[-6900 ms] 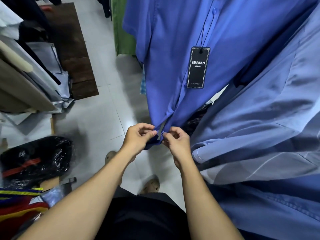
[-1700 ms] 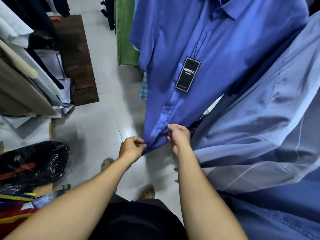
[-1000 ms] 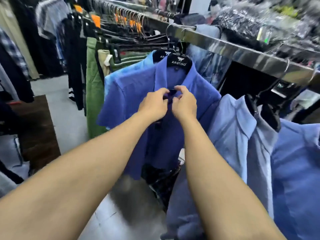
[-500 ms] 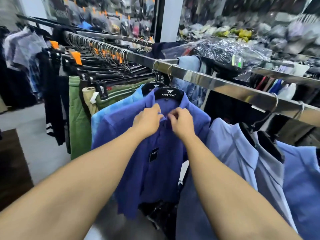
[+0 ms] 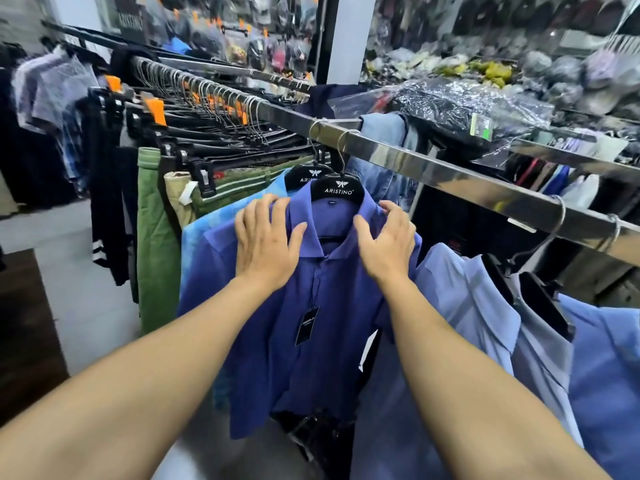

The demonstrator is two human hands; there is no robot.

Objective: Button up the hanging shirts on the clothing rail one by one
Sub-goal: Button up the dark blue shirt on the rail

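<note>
"Dark blue shirt, where does it hang?" the first asks.

"On a black hanger hooked over the steel rail, front toward the person, straight ahead of both arms. A turquoise shirt sits just behind it on the left."

"And the hands?"

"From the left: the left grip lies on the shoulder beside the collar, fingers straight and spread, clamped on nothing. Between the two runs the placket, top to bottom from the collar, with a black tag dangling beside it. It looks closed as far as it shows; the lower part is too blurred to judge. The right grip rests on the other shoulder, fingers apart and bent lightly over the collar's edge, thumb on the collar, pinching nothing that can be made out."

"So what does the next move hinge on?"

"Probably on what lies to the right. A pale blue shirt hangs just beside the dark one, its collar parted at the top, so it seems the next to fasten. It lies nearer the right grip, its front running downward like the first. The person would likely shift both grips rightward along the rail, the right one leading."
</note>
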